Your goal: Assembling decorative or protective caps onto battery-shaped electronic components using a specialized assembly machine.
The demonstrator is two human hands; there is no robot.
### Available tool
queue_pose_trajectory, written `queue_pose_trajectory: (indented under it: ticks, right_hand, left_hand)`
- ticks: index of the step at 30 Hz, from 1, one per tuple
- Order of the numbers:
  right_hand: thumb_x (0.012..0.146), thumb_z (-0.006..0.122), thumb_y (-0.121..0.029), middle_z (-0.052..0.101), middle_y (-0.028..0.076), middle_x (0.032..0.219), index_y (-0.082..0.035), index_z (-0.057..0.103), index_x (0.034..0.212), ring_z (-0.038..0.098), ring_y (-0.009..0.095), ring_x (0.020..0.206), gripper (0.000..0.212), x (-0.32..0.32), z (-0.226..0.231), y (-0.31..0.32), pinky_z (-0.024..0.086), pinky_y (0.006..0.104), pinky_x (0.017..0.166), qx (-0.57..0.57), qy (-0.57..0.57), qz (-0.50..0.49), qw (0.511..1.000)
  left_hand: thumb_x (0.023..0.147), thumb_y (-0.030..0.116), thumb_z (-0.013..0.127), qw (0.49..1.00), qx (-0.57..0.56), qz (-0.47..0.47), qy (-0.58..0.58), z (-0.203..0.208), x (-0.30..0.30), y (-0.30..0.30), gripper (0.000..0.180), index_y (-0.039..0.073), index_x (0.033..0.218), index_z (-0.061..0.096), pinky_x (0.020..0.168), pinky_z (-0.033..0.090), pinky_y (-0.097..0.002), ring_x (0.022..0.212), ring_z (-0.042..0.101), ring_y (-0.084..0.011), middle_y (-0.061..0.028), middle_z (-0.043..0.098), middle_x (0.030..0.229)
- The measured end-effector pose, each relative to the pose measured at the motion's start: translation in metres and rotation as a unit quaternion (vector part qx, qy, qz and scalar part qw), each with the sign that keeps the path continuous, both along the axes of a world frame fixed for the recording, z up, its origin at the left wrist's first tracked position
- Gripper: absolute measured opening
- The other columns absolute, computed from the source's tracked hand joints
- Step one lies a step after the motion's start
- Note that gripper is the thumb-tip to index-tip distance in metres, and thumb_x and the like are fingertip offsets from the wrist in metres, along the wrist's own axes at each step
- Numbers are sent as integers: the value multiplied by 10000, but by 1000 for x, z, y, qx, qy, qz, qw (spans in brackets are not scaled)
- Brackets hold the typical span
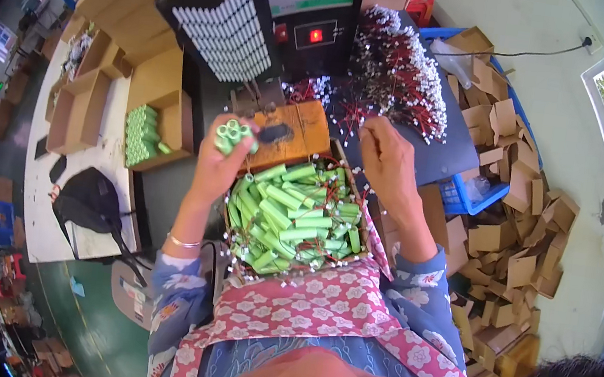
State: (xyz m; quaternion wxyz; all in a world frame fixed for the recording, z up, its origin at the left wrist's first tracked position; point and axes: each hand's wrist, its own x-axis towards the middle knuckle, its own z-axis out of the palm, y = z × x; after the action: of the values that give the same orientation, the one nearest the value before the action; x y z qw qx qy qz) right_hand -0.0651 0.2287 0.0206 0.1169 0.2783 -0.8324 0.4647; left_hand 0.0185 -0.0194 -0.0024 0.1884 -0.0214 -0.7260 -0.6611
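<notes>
My left hand (221,153) is closed around a small bunch of green cylindrical battery cells (231,133), their round ends facing up. It is just left of an orange-brown block (302,129) with a dark patch on top. My right hand (389,154) is raised to the right of that block, fingers curled together. Whatever its fingertips pinch, if anything, is too small to make out. Close beyond it lies a heap of red and black wires with white connectors (409,73). Below both hands, a box of loose green battery cells (287,213) with wires among them rests against my apron.
Behind the block stands a dark machine (315,34) with a keypad and a lit red switch. At left, a cardboard box (173,122) holds stacked green cells, and a black bag (92,203) lies on a white table. Cardboard pieces (515,247) pile up at right beside a blue crate (480,200).
</notes>
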Motion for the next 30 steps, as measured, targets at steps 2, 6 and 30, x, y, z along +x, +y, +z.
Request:
queue_pose_trajectory:
  ticks: [2,6,30]
  right_hand:
    - [814,548,-11,577,163,852,-31,545,889,572,373,775,78,13,19,-13,474,412,633,-14,53,132,990]
    - [766,516,9,558,166,1051,-6,526,896,583,332,854,131,26,30,-43,487,402,728,13,128,291,948]
    - [830,616,-96,474,8,546,30,606,778,392,56,515,137,-16,7,-68,327,259,464,-72,-246,214,942]
  left_hand:
    - [903,109,570,998,-53,18,-11,-3,-3,3,156,22,1013,500,737,446,-234,828,553,-93,-46,596,921]
    - [898,85,563,990,-139,22,6,1,-5,6,176,10,1042,497,754,434,-253,842,542,-108,-52,585,951]
    - [760,-4,697,954,-284,80,53,6,-14,19,280,23,1032,635,719,495,-293,839,660,-199,-131,675,953]
